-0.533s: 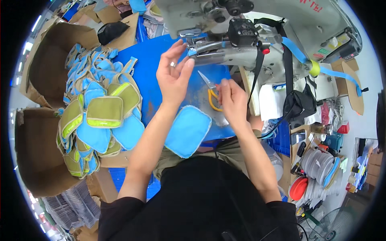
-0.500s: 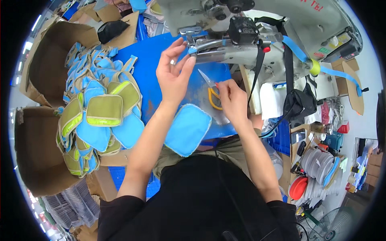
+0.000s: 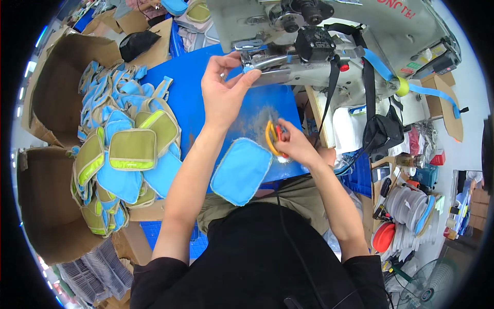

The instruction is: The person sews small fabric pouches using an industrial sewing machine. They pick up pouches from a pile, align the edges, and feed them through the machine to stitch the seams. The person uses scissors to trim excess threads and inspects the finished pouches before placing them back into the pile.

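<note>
My left hand (image 3: 224,90) is at the sewing end of a sewing machine (image 3: 288,62), its fingers curled and its thumb pressing at the metal foot. A small end of blue tape (image 3: 248,68) shows at the thumb tip, and the rest of that grip is hidden by metal parts. In my right hand (image 3: 298,144) is a pair of scissors (image 3: 271,136) with orange-yellow handles, held above the blue table (image 3: 180,82). Their blades point away from me and look blurred. Between my forearms, near my lap, lies a blue fabric pad (image 3: 242,172) with rounded corners.
At left, green and blue pouches (image 3: 133,149) are heaped before two cardboard boxes (image 3: 46,206). Blue tape (image 3: 432,92) runs through a yellow ring (image 3: 403,86) into the machine from the right. Rolls of tape (image 3: 406,211) and a fan (image 3: 427,291) stand at lower right.
My right hand has drawn the scissors nearer to me, lifting and turning them. My left hand has stayed at the foot, its thumb shifting slightly right. The view has shifted a little.
</note>
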Available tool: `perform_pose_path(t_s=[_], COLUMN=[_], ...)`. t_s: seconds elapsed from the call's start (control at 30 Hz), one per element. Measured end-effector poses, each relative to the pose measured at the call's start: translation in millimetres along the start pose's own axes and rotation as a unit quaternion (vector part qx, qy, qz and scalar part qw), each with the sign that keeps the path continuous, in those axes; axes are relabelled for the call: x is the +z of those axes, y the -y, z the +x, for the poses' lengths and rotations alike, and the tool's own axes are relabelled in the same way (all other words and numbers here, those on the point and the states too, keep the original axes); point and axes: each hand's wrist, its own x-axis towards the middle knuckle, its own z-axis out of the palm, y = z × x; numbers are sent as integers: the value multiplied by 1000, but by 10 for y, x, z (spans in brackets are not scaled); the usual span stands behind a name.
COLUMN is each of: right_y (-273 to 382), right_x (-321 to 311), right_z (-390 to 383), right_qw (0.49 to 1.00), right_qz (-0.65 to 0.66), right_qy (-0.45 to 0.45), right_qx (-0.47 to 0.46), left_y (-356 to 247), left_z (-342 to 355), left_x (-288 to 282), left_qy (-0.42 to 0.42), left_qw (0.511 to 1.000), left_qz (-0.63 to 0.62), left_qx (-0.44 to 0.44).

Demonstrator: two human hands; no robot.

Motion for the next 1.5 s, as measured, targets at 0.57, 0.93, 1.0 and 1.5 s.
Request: perform_pose_path(t_s=[0.57, 0.93, 1.0, 1.5], right_y=[1294, 1476, 1445, 1359], right_x=[185, 292, 335, 998], right_z=[-1215, -1043, -1026, -819], right_qw=[929, 912, 899, 923], right_qz=[328, 390, 420, 339], right_qy=[122, 106, 99, -31], right_qx=[-118, -74, -76, -179], left_y=[-54, -27, -42, 98], left_z=[-21, 95, 139, 81], left_x=[-39, -218, -197, -181], left_qy=[12, 77, 77, 85], left_qw=[998, 993, 987, 948], left_qz=[-49, -26, -70, -262], left_qx=[-42, -88, -125, -157])
